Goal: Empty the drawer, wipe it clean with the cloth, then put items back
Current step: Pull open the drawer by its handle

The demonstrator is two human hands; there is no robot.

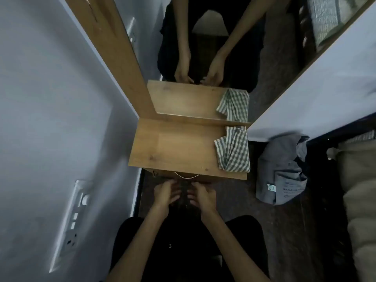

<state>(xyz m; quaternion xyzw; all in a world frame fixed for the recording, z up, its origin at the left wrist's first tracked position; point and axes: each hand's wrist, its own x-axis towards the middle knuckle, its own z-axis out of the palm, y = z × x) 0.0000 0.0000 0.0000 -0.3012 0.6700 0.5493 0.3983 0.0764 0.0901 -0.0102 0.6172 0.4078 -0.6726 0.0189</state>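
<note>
Both my hands are down low in front of the little wooden stand, just under its near edge. My left hand (165, 193) and right hand (200, 195) sit side by side with a small gap between them, fingers stretched forward and a bit spread, not wrapped around anything I can make out. It's dark down there, so I honestly can't tell whether the fingertips are touching the drawer or just close to it. The drawer (179, 177) itself is mostly hidden under the top; all that shows is a strip of its front and a thin curved metal handle (187, 176) right above my hands.

The wooden top (173, 151) has the green-and-white checked cloth (233, 150) bunched up along its right edge, running from the far right corner almost to the near right corner. Behind the top a mirror (183, 98) stands against its far edge, and it shows the cloth and my hands again.

On the floor to the right of the stand lies a folded grey shirt (281, 171), well apart from the cloth. A white switchboard (71, 216) sits on the wall to my left.
</note>
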